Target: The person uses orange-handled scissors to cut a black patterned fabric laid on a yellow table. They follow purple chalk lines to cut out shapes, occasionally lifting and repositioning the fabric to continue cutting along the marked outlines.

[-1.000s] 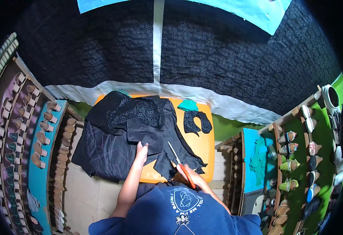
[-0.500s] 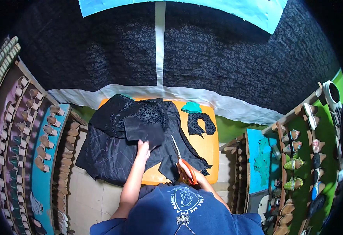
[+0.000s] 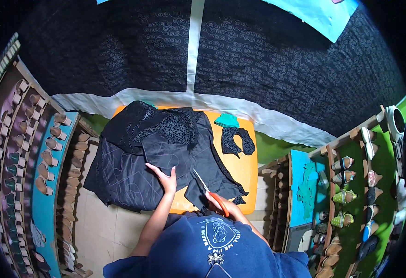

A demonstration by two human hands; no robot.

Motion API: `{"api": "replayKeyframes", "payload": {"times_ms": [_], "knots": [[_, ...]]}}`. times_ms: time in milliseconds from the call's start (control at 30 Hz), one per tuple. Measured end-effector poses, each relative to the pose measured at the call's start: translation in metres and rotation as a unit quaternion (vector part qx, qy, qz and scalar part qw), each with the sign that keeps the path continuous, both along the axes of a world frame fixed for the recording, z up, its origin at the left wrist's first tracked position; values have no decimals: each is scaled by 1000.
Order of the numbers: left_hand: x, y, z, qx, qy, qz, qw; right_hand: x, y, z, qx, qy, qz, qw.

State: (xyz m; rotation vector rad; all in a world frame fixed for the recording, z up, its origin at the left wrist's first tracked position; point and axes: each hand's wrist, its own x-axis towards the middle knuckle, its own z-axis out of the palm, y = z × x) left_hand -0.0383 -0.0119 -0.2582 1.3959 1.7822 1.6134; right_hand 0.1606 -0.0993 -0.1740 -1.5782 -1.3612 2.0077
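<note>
On the orange table (image 3: 247,185) lies a wide spread of black fabric (image 3: 124,173) with pale drawn lines on it. A smaller dark piece (image 3: 161,155) rests on top of that cloth. My left hand (image 3: 164,180) is at its near edge, thumb and fingers spread, gripping nothing. In my right hand (image 3: 214,202) are orange-handled scissors (image 3: 220,205), their blades pointing away and to the left over black cloth near the table's front. Black openwork lace (image 3: 168,127) covers the far part of the pile.
Cut black lace pieces (image 3: 231,142) and a folded teal cloth (image 3: 227,121) sit at the table's far right. Shoe racks stand close on both sides, the left rack (image 3: 50,157) and the right rack (image 3: 344,194). A dark patterned curtain (image 3: 277,69) hangs behind the table.
My left hand has let go of the dark piece, which now lies on the cloth, and its fingers have spread. The scissors have shifted slightly left and toward me.
</note>
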Motion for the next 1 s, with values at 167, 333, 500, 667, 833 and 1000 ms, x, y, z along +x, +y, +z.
{"api": "replayKeyframes", "payload": {"times_ms": [167,333,500,667,833,1000], "knots": [[-1,2,-3,8,-28,-41,999,0,1,-19,-46,11,-24,999],[-17,2,-31,-131,-80,-100,983,-3,5,-29,-110,38,-48,992],[-8,2,-28,-84,-135,-48,986,-1,9,-34,-192,45,-73,978],[3,-3,-14,-141,-239,-52,959,-2,6,-27,-199,52,-101,973],[10,-3,-15,-115,-305,-56,944,-3,11,-31,-223,46,-109,968],[14,-1,-12,-122,-354,-34,927,0,13,-26,-222,59,-95,969]]}}
